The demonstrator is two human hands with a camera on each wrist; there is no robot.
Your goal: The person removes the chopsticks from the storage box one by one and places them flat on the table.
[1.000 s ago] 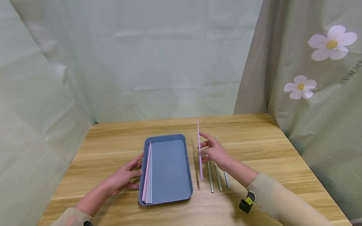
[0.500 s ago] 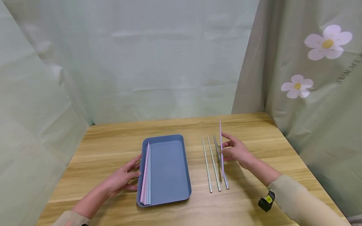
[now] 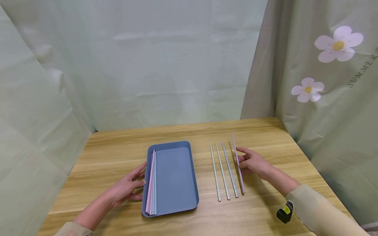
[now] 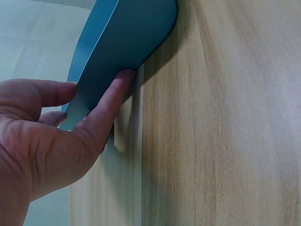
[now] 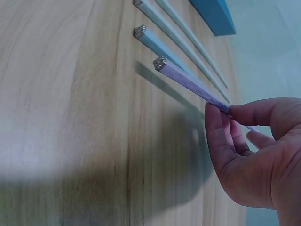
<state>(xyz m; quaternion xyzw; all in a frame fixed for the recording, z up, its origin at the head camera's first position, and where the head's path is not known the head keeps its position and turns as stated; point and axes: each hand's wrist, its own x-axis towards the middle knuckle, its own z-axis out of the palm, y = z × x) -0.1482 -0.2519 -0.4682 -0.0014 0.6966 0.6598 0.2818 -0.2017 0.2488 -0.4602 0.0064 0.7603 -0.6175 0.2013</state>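
Observation:
My right hand [image 3: 252,163] pinches a purple chopstick [image 5: 186,82] between thumb and fingers. The stick is held just over the table, its shadow beside it, right of a row of three chopsticks. Nearest in that row is a blue chopstick [image 3: 229,170]; left of it lie a pale greenish chopstick [image 3: 222,172] and another pale chopstick [image 3: 215,172]. At the left, my left hand [image 3: 128,186] rests its fairly straight fingers [image 4: 110,96] against the outer left wall of a blue-grey tray [image 3: 193,177]. Several pink and light blue chopsticks [image 3: 151,183] lie together along the tray's left inner side.
A wood-grain table [image 3: 115,154] carries everything. Pale cloth [image 3: 177,65] hangs behind it and on the left; a curtain [image 3: 327,131] with white flowers hangs at the right. A black device [image 3: 284,212] is strapped to the right wrist.
My right hand has carried the purple chopstick rightward across the row, then lowered it on the row's right side. The left hand has stayed at the tray.

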